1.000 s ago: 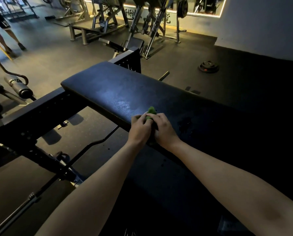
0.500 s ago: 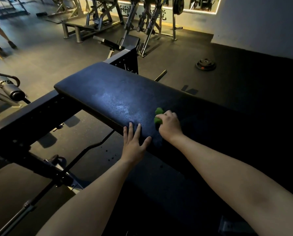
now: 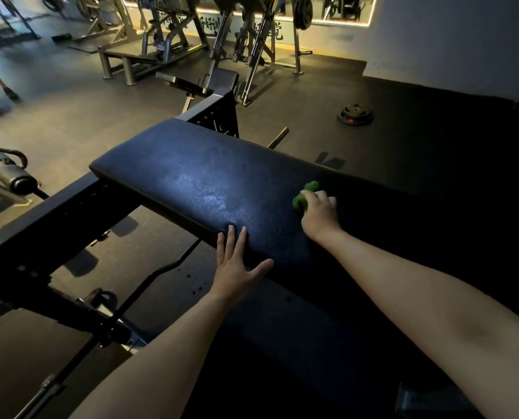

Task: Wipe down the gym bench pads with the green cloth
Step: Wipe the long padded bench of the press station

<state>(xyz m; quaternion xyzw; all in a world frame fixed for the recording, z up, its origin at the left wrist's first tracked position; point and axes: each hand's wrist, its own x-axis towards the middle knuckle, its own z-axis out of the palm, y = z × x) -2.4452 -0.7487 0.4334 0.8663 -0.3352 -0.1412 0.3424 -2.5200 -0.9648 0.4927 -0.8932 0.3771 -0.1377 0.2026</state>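
The right hand [image 3: 320, 213] is clenched around the bunched green cloth [image 3: 305, 196], pressed to the black textured vinyl bench pad [image 3: 197, 182] mid-surface, toward its far edge. The left hand [image 3: 237, 264] lies flat, fingers spread, on the near edge. The cloth looks soft and light — best gripped as a wad.

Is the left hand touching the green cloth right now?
Apart. The head view shows the left hand flat on the bench pad edge, bare pad separating it from the green cloth in the right hand.
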